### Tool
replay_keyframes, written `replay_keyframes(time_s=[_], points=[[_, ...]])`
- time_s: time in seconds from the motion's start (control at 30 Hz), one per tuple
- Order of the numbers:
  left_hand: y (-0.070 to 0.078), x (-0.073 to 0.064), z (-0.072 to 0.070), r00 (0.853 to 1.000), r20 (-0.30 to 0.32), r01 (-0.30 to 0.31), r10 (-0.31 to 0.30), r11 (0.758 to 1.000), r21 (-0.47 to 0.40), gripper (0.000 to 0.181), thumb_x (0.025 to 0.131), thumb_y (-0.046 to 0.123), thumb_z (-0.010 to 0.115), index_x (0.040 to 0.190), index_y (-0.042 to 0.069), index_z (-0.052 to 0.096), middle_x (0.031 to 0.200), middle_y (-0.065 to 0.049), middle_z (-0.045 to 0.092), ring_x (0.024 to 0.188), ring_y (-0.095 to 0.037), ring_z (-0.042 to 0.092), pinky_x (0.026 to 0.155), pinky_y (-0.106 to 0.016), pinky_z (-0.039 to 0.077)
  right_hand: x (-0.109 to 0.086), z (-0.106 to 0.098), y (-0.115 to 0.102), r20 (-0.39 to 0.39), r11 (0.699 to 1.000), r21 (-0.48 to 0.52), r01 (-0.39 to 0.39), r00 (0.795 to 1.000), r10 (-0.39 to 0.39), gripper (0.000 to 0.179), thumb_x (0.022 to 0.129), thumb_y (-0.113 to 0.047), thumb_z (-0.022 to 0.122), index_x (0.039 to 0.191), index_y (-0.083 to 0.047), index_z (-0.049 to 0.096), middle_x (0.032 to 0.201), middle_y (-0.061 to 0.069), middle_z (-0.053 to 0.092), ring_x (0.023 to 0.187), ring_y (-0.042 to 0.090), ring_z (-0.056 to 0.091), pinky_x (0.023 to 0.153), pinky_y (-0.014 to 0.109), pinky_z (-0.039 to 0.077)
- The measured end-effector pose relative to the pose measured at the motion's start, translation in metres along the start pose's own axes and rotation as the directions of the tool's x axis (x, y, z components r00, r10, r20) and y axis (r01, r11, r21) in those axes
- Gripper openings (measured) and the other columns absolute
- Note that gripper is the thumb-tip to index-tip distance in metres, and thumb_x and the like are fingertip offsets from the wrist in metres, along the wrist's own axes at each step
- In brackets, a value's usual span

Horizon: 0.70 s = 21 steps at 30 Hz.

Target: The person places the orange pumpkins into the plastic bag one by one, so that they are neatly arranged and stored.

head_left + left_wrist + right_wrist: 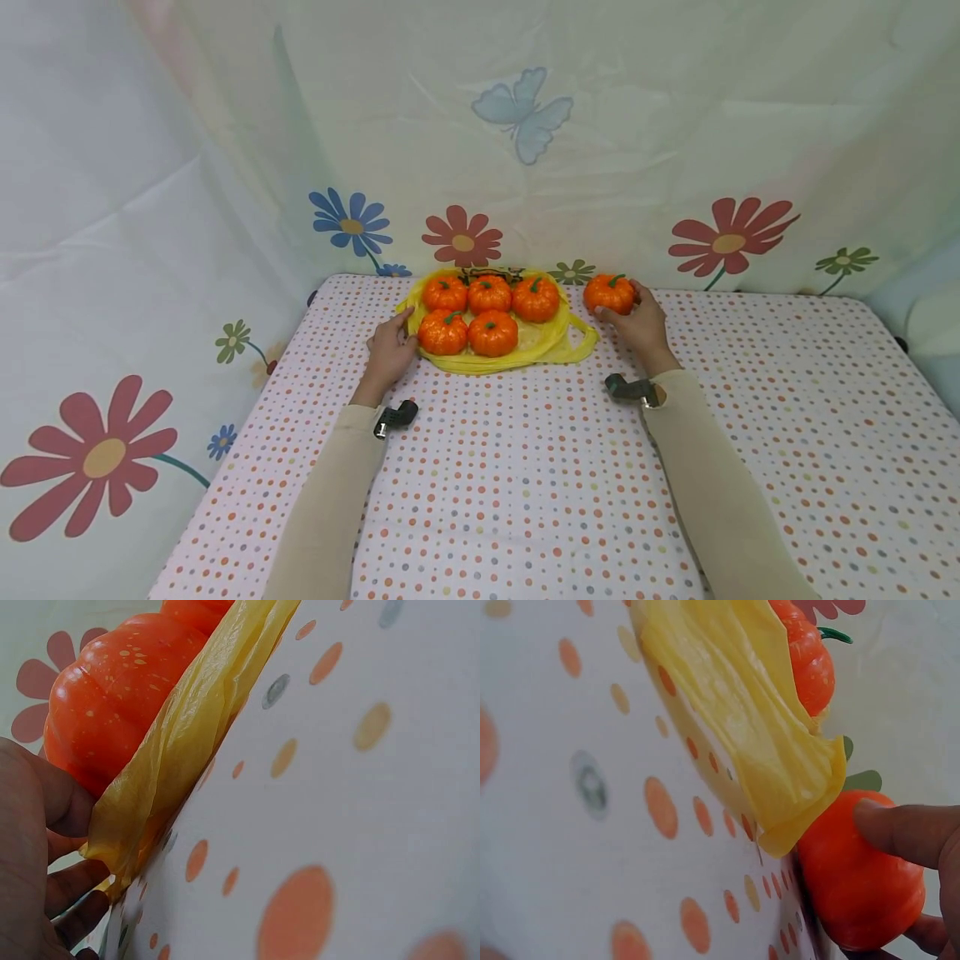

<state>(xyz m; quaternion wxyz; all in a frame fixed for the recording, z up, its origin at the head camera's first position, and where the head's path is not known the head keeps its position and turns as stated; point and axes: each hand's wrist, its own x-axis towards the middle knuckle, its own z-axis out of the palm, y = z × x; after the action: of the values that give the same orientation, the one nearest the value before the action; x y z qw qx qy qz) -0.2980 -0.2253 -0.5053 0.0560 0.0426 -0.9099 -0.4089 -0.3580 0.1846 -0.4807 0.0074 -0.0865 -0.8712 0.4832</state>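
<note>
My right hand [642, 327] grips a small orange pumpkin [608, 295] with a green stem, at the back of the table to the right of a yellow plastic bag [536, 352]. In the right wrist view the thumb lies across this pumpkin [862, 874], with fingertips below it. The bag lies spread out under several more orange pumpkins [492, 333], grouped in two rows. My left hand [390, 350] is at the bag's left edge, fingers apart. In the left wrist view its fingertips touch the yellow plastic [161, 772] beside the nearest pumpkin [124, 697].
A white table cover with coloured dots [510, 467] spreads under everything. Behind the table hangs a curtain [615, 183] with printed flowers and a butterfly. The bag's handle loop [588, 337] extends toward my right hand. A small dark camera sits on each wrist.
</note>
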Motion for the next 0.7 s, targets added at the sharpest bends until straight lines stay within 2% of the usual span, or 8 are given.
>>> replay_keyframes(time_s=[0.3, 0.53, 0.7], points=[[-0.002, 0.003, 0.002, 1.000, -0.003, 0.008, -0.008, 1.000, -0.002, 0.058, 0.094, 0.021, 0.053, 0.151, 0.021, 0.041, 0.155, -0.009, 0.042, 0.144, -0.033, 0.031, 0.114, -0.056, 0.010, -0.002, -0.007, -0.006, -0.025, 0.996, 0.077, 0.034, 0.999, -0.032, 0.092, 0.089, -0.030, 0.069, 0.159, -0.009, 0.012, 0.161, 0.020, 0.024, 0.145, 0.038, 0.030, 0.119, 0.050, 0.027], [-0.002, 0.002, 0.002, 1.000, -0.005, 0.005, -0.005, 1.000, -0.003, 0.058, 0.094, 0.021, 0.053, 0.151, 0.021, 0.041, 0.155, -0.009, 0.042, 0.144, -0.033, 0.031, 0.113, -0.056, 0.011, -0.005, -0.010, -0.012, -0.028, 0.992, 0.118, 0.038, 0.999, -0.035, 0.090, 0.088, -0.023, 0.069, 0.159, -0.012, 0.014, 0.160, 0.019, 0.025, 0.139, 0.037, 0.035, 0.115, 0.050, 0.033], [-0.002, 0.002, 0.002, 1.000, -0.008, 0.005, -0.005, 1.000, 0.005, 0.058, 0.094, 0.020, 0.053, 0.151, 0.021, 0.041, 0.155, -0.009, 0.042, 0.144, -0.033, 0.031, 0.113, -0.056, 0.011, -0.008, -0.009, -0.018, -0.024, 0.986, 0.150, 0.073, 0.997, -0.070, 0.089, 0.088, -0.019, 0.071, 0.158, -0.017, 0.018, 0.158, 0.021, 0.027, 0.131, 0.038, 0.040, 0.111, 0.050, 0.038]])
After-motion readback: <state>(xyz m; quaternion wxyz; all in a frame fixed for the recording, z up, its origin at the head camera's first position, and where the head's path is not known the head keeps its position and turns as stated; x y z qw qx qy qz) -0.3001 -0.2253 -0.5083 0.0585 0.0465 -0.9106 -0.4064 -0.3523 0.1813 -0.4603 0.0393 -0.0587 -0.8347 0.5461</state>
